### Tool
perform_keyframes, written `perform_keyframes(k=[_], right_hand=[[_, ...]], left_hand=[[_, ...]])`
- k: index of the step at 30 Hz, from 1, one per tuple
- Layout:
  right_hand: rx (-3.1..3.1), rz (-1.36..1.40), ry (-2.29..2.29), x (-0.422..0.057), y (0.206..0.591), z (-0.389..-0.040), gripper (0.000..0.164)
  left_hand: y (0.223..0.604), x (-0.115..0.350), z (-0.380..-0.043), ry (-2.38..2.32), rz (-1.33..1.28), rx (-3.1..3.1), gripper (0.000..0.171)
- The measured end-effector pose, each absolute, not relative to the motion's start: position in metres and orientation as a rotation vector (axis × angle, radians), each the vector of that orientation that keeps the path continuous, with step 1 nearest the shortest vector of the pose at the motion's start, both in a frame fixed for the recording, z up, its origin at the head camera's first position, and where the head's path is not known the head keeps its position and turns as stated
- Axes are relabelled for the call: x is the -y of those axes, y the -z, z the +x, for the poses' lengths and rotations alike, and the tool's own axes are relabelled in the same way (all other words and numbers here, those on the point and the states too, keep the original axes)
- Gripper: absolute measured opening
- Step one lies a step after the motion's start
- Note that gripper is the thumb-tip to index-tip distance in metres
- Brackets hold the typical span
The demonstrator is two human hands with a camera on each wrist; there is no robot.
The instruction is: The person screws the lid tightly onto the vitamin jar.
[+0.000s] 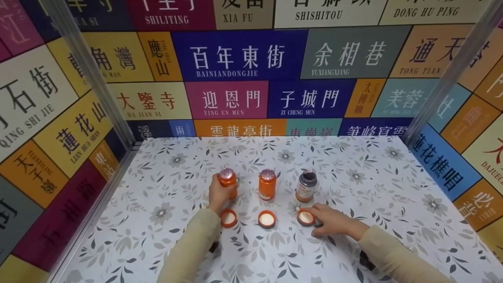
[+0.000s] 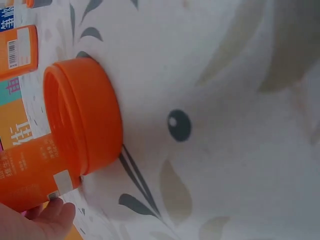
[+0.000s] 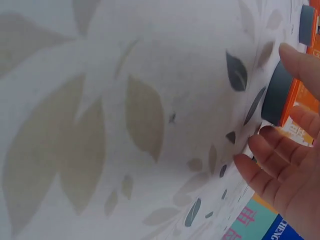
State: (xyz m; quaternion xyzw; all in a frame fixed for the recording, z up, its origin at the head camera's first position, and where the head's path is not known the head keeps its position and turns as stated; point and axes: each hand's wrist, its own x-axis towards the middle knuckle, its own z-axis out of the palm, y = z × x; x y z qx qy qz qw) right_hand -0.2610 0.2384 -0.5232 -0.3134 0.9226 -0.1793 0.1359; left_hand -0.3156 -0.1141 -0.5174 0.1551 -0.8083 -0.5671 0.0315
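- Left bottle (image 1: 232, 182) gripped by left hand (image 1: 219, 192); best held upright, squeezed lightly.
- Right cap (image 1: 305, 217) flanked by right hand (image 1: 333, 222), fingers apart; rim best pinched evenly.

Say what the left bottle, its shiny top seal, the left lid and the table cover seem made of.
Left bottle: probably plastic, smooth-walled, evenly orange. Seal: likely foil, going by its silvery, patterned shine. Left lid: probably molded plastic, uniformly orange with soft sheen and stepped rim. Table cover: smooth-looking, printed with leaves and flowers; vinyl or cloth, can't tell.
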Motion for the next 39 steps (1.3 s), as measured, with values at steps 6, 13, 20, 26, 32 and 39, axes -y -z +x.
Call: perform_keyframes(k=[6,13,20,26,32,39], right_hand=[[-2.716,-0.766,0.558,-0.230,0.523,-0.257,0.071],[-2.823,-0.750,0.489,-0.222,0.529,-0.257,0.068],[-2.851,-0.828,0.524,-0.220,0.529,-0.263,0.046],[-2.791,-0.800,0.829,-0.221,0.521,-0.273,0.046],[-2.813,-0.714,1.033,-0.216,0.501,-0.279,0.046],[-2.803,-0.611,1.060,-0.205,0.479,-0.273,0.051]], left_hand=[[0.517,0.115,-0.316,1.781,0.541,2.516,0.067],[0.513,0.117,-0.315,1.783,0.546,2.562,0.068],[0.513,0.120,-0.316,1.770,0.535,2.586,0.067],[0.512,0.116,-0.313,1.751,0.499,2.584,0.067],[0.507,0.106,-0.308,1.747,0.400,2.600,0.069],[0.499,0.094,-0.296,1.772,0.262,2.668,0.067]])
